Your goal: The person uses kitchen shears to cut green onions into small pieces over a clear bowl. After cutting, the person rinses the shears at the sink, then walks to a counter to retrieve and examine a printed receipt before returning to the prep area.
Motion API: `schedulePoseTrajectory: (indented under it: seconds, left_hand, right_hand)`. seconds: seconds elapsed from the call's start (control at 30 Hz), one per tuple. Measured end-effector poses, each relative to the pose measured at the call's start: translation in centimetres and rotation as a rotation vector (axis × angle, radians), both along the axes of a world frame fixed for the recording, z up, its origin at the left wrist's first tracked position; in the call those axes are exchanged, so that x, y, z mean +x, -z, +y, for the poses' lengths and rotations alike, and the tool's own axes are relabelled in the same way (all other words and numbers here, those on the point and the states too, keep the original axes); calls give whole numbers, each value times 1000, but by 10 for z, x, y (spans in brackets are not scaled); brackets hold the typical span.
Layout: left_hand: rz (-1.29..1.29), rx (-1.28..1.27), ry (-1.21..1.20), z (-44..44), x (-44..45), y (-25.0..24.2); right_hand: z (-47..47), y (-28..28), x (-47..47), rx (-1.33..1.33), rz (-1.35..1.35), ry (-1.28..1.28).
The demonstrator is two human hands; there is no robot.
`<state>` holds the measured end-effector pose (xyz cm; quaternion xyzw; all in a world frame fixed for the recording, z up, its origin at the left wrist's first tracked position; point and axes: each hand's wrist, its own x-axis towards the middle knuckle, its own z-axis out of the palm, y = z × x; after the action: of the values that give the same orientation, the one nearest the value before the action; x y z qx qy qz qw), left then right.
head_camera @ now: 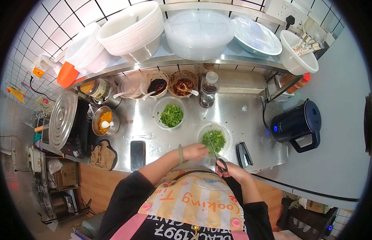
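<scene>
My right hand (234, 171) grips the black-handled scissors (221, 165), whose blades point into a clear round plastic bowl (229, 147). Cut green leaves and stems (215, 141) fill the bottom of that bowl. At its left rim my left hand (197, 151), wearing a pale green bangle (180, 154), has its fingers pinched together on greens beside the blades; the fingers partly hide them. A second clear bowl (156, 119), farther back and to the left, contains chopped leafy greens (171, 115).
A dark electric kettle (294, 126) and a black stapler-like object (244, 155) stand to the right. Leftward are a phone (138, 155), a steel pot (114, 126) and an induction cooker (79, 135). Behind stand a bottle (208, 93) and sauce bowls (183, 84), beneath a shelf (186, 58) of containers.
</scene>
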<state>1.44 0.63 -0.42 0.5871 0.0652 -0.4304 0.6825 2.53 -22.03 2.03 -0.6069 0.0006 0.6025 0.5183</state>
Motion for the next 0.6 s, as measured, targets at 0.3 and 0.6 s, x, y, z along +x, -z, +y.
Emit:
schedulePoseTrajectory:
  seconds: [0.3,0.6]
  left_hand:
    - [119,-56,65,5,13,-3]
    - [192,-102,119,3,18,5]
  right_hand:
    - [0,-3,-5,62,90,185]
    - [-3,3,-3,20,105,214]
